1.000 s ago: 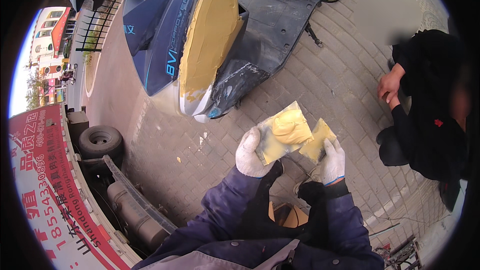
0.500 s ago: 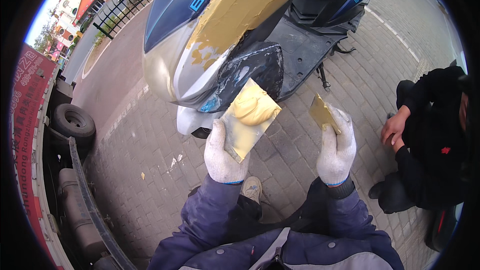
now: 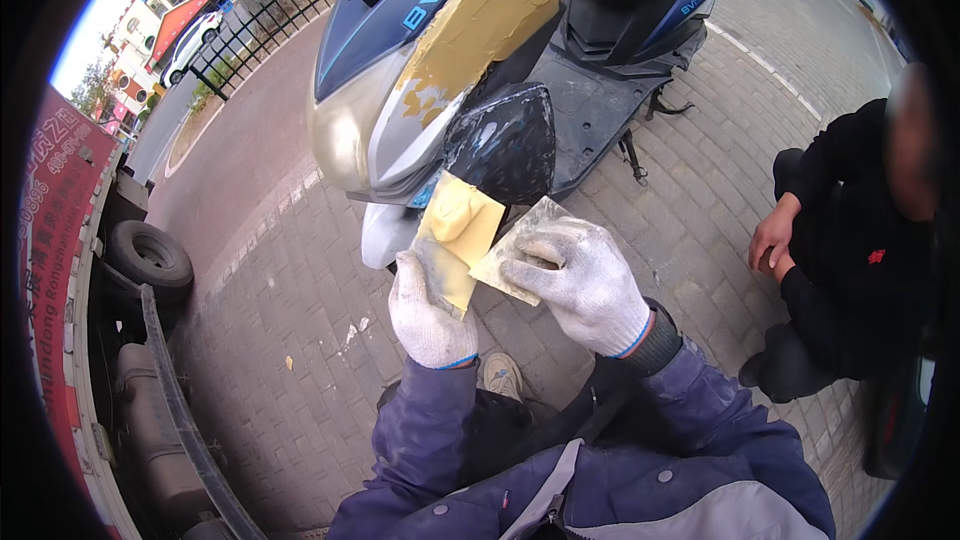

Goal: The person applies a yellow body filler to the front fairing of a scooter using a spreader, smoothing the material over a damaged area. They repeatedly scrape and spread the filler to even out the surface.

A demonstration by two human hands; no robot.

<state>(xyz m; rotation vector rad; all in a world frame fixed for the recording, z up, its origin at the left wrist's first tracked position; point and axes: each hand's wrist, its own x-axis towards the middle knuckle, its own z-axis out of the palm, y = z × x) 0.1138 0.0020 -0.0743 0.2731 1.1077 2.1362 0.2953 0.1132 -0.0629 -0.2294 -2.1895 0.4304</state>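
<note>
My left hand (image 3: 432,325), in a white knit glove, is closed on a flat square plate (image 3: 455,285) that carries a mound of yellow body filler (image 3: 455,215). My right hand (image 3: 588,285), gloved the same way, grips a thin putty spreader (image 3: 515,255) smeared with filler. The spreader's left corner meets or overlaps the right edge of the plate; I cannot tell which. Beyond both hands stands a blue and silver scooter (image 3: 345,140). Yellow filler (image 3: 490,25) coats a long strip of its front panel, patchy toward the lower end. Below it is a scuffed black panel (image 3: 505,140).
At the right a person in black (image 3: 840,240) sits or crouches with hands together. A red-sided truck (image 3: 60,270) with a spare wheel (image 3: 150,255) lines the left. Grey paving (image 3: 270,340) lies underfoot; a black fence (image 3: 265,35) stands behind.
My right hand has swung left with the spreader, bringing it to the plate. My left hand has shifted slightly left. The view has turned a little, so the scooter sits differently in it.
</note>
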